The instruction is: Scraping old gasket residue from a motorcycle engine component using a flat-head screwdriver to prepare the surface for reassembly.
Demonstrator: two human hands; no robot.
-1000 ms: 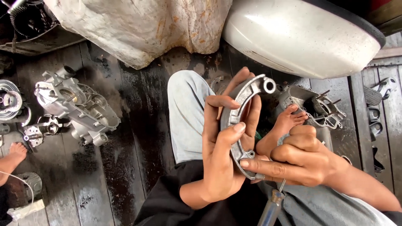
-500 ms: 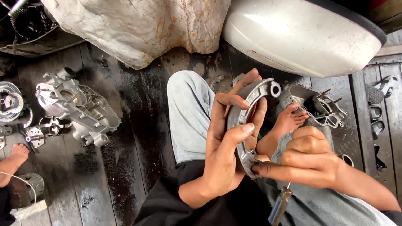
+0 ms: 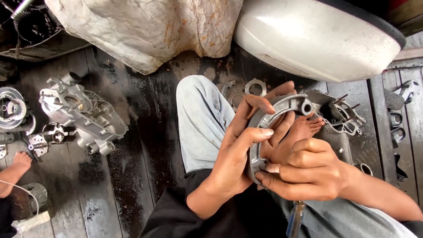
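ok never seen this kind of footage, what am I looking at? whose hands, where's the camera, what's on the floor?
One view only: a camera worn on a person's head, looking down at their lap and a dark wooden floor. No machine here, just two bare hands. The left hand grips a curved grey metal part with a round eye at its top end. The right hand is closed at that part's lower end and holds a tool whose handle sticks out below. On the floor lie an engine casing, round metal parts and a second casing. Another person's foot shows at left.
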